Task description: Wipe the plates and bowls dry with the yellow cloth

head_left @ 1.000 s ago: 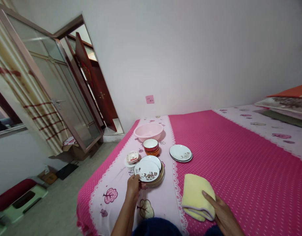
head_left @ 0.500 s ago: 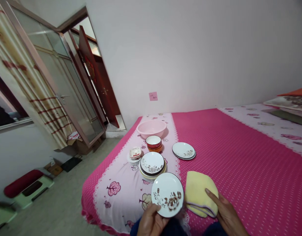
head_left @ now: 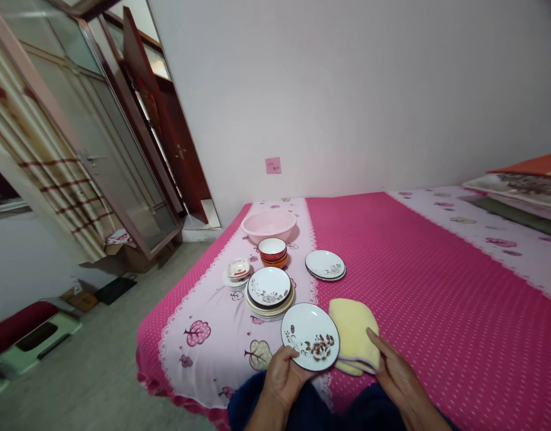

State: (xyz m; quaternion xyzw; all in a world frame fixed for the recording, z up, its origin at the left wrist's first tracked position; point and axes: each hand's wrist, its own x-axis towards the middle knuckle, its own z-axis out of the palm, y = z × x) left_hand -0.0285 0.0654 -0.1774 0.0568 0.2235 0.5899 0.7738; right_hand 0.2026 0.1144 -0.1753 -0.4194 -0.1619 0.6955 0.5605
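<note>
My left hand (head_left: 283, 378) grips the near rim of a white plate with a brown flower pattern (head_left: 310, 336), held level above the bed's edge. My right hand (head_left: 394, 378) rests on a folded yellow cloth (head_left: 353, 333) lying on the pink bedspread, fingers curled over its near right edge. The plate touches the cloth's left side. A stack of similar plates (head_left: 270, 291) sits just beyond.
Farther back on the bed (head_left: 437, 287) stand a pink basin (head_left: 269, 225), stacked red and orange bowls (head_left: 272, 251), a small stack of dishes (head_left: 238, 272) and two plates (head_left: 325, 265). Pillows (head_left: 522, 185) lie at the right. An open door and floor are to the left.
My left hand lifted the top plate off the stack and carried it toward me, beside the yellow cloth. My right hand stayed on the cloth.
</note>
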